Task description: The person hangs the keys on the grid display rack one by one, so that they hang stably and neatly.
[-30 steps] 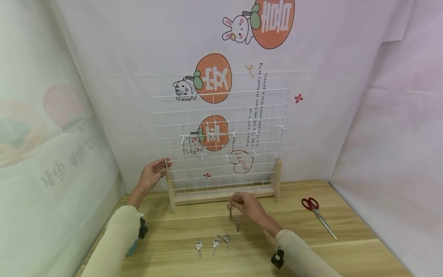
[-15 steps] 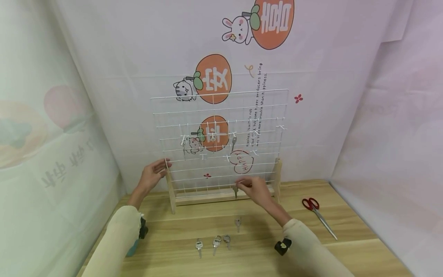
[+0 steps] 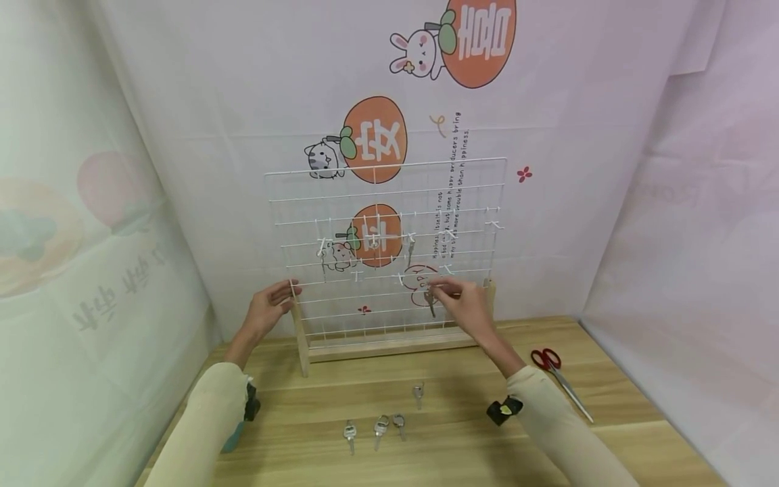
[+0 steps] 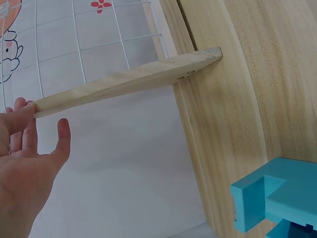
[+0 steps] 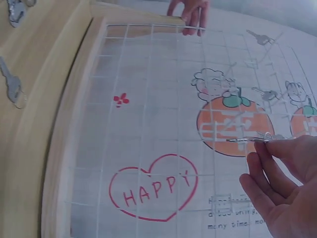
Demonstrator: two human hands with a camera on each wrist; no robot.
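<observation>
A white wire grid rack stands on wooden supports at the back of the table. My left hand holds the top of its left wooden post, one finger standing apart from the wood in the left wrist view. My right hand pinches a key by its ring end, in front of the grid's lower right part. In the right wrist view this key is seen edge-on. Small white hooks sit on the grid, and a key hangs from one; other keys hang further left.
Several keys lie on the wooden table, including one key at the front and another nearer the rack. Red-handled scissors lie at the right. A teal object stands by the left forearm. Printed white cloth surrounds the table.
My right hand has lifted the key from just above the table, up and to the right, to the front of the grid. The left hand has stayed at the post.
</observation>
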